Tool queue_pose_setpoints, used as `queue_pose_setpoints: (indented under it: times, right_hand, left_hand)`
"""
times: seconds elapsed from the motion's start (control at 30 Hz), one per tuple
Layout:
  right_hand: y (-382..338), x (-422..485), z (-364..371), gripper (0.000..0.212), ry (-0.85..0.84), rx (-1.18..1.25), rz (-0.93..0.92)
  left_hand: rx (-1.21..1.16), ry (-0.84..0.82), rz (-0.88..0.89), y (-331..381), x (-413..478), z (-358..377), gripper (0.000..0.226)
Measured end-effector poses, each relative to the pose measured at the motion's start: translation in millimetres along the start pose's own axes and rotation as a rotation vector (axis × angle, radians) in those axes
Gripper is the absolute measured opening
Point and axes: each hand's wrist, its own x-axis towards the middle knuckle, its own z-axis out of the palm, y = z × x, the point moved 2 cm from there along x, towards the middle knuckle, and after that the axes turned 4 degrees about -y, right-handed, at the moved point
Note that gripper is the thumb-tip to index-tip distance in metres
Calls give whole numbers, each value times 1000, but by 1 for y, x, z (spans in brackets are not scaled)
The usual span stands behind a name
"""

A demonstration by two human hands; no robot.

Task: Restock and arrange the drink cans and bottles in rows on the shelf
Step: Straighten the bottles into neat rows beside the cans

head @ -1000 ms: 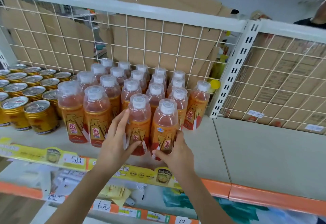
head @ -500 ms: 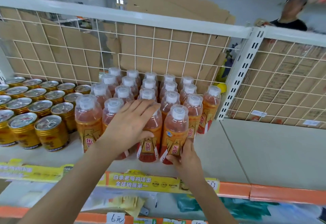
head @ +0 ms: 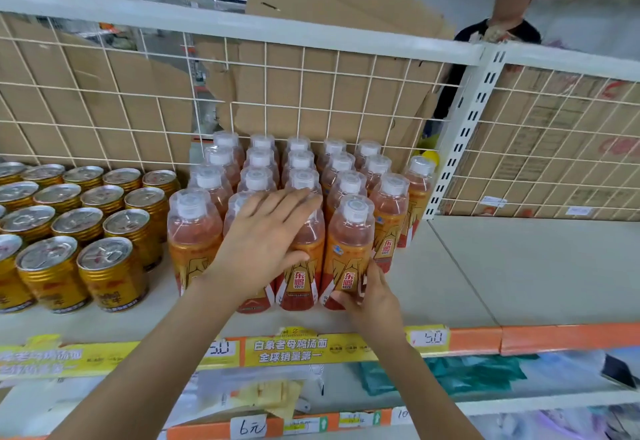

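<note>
Left hand [head: 263, 242] lies flat, fingers straight, pressing the front of the orange bottles [head: 341, 166], packed just right of the gold cans [head: 107, 270]. Right hand [head: 372, 297] curls its fingers round the base of the front bottle [head: 349, 249] farthest from those cans.

Brown cardboard [head: 149, 100] stands behind a white wire grid [head: 301, 93]. A yellow printed strip [head: 291, 349] sits above a handwritten "6" price tag [head: 248, 426]. Beyond, a person in a dark top [head: 498, 29].
</note>
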Motion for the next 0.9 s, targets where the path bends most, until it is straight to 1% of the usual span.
queue_pose_setpoints:
  times: [0.17,0.27,0.3,0.4,0.53,0.6,0.73,0.9]
  right_hand:
    - [0,0,-2,78,-36,-35,20]
    - [2,-7,-12,73,-73,-63,-12]
    - [3,-12,-18,73,-56,-76,-34]
    - [7,-30,-43,71,61,-143,-127]
    - [20,-56,-77,69,164,-223,-164]
    - [29,-69,-91,67,197,-234,-172]
    - [55,-92,-118,61,230,-241,-158]
    - [93,-111,-157,57,254,-267,-130]
  left_hand:
    - [-2,-3,6,1,-4,1,85]
    - [-20,19,8,3,-9,1,83]
    - [-35,31,8,5,-11,1,81]
    - [-103,55,-4,11,-21,1,73]
    - [-178,63,28,28,-37,6,64]
    - [-216,37,30,40,-43,8,55]
    - [-253,-42,16,69,-45,16,54]
    - [-247,-84,-37,107,-39,28,54]
